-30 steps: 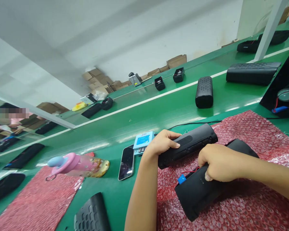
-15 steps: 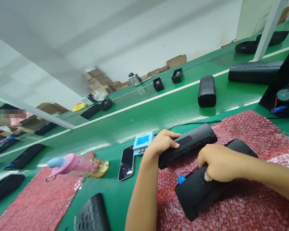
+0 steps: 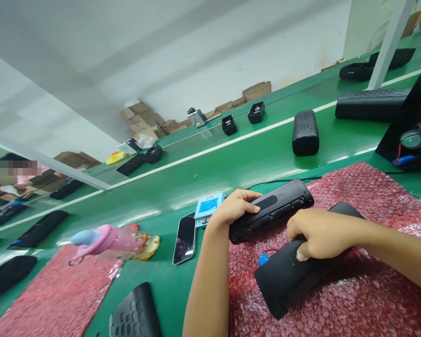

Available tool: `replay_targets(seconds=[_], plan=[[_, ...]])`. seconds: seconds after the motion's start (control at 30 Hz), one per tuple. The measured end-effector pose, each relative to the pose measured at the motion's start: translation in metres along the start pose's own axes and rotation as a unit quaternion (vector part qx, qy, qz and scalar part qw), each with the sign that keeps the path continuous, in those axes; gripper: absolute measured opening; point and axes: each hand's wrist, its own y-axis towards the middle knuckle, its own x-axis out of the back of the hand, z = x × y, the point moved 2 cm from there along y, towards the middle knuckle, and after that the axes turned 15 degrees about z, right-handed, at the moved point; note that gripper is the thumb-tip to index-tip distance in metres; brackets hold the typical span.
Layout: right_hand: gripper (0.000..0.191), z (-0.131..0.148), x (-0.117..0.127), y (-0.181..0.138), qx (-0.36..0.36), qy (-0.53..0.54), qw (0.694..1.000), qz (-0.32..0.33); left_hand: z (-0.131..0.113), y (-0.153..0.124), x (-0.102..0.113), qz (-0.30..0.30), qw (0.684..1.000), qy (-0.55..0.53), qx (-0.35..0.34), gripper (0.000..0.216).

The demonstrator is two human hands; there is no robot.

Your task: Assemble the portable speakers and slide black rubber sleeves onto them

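My left hand (image 3: 233,208) is closed around the left end of a long black speaker shell (image 3: 277,208) lying across the red bubble wrap (image 3: 354,299). My right hand (image 3: 319,231) is clenched on top of a second black speaker body (image 3: 287,278) nearer to me. A red wire and a small blue connector (image 3: 264,259) run between the two black parts, just left of my right hand.
On the green bench a phone (image 3: 184,237) and a small blue device (image 3: 209,206) lie left of my left hand, then a pink water bottle (image 3: 115,241). A black grille (image 3: 135,313) lies near me. Several black speakers, one (image 3: 305,132) upright, ride the conveyor. A person sits far left.
The speakers on the conveyor have drifted to the right. My hands and the two black parts have barely shifted, the near body tipping slightly.
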Motion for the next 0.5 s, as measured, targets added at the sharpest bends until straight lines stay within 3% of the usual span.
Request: replay_targets(seconds=[0.1, 0.2, 0.5], plan=[[0.026, -0.008, 0.004, -0.005, 0.074, -0.035, 0.995, 0.052, 0.001, 0.0, 0.0, 0.001, 1.0, -0.001, -0.006, 0.045], [0.046, -0.016, 0.008, -0.01, 0.06, -0.068, 0.992, 0.082, 0.001, 0.0, 0.0, 0.002, 1.0, -0.003, -0.013, 0.044], [0.04, -0.022, 0.007, -0.007, 0.082, -0.081, 0.99, 0.076, 0.003, 0.001, 0.0, -0.001, 1.0, -0.002, -0.024, 0.042]])
